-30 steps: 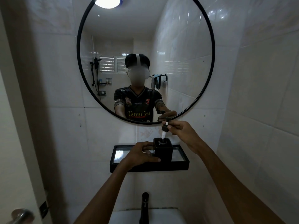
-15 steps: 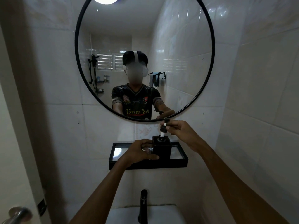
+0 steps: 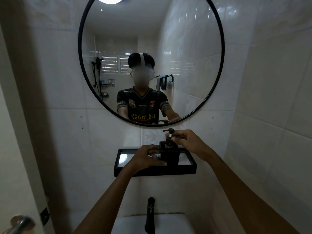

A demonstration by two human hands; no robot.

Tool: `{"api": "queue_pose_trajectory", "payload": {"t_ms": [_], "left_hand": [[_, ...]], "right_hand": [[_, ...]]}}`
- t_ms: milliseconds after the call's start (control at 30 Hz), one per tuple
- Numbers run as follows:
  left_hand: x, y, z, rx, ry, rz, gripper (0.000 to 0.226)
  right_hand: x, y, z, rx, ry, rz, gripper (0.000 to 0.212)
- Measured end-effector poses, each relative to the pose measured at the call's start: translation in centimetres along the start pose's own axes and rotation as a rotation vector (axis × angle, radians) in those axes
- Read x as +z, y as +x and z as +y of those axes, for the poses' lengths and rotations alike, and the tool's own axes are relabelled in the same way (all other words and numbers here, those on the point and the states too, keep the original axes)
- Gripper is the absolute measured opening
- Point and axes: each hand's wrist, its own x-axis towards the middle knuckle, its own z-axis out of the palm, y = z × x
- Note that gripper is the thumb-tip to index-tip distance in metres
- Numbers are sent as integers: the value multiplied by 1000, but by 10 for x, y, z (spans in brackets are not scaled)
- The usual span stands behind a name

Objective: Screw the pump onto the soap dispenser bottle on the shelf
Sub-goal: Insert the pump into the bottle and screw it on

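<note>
On shelf (image 3: 155,172), below mirror (image 3: 222,53): bottle (image 3: 169,155), rigid, blocky.
Left hand (image 3: 145,159): wrapped round bottle's side, steadying.
Right hand (image 3: 187,142): pinching pump (image 3: 169,134) at neck; light, likely slippery; grip collar.

The soap dispenser bottle (image 3: 169,153) is a matt black block, plastic or ceramic by the look. Its pump (image 3: 169,132) is dark and smooth, with a white plastic stem. The shelf (image 3: 155,172) has a matt black frame around a glossy, mirror-like floor. At 12 o'clock from it, the mirror (image 3: 185,56) has a thin matt black rim. The wall tiles (image 3: 270,81) are glossy pale ceramic. At 6 o'clock stand a matt black tap (image 3: 150,215) and a smooth white basin (image 3: 168,223). At 8 o'clock, the door handle (image 3: 21,222) looks like brushed metal.
</note>
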Motion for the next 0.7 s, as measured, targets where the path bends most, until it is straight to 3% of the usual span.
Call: {"api": "queue_pose_trajectory", "payload": {"t_ms": [700], "left_hand": [[1, -2, 2, 7, -3, 3, 66]], "right_hand": [[-6, 7, 0, -58, -48, -17, 27]]}}
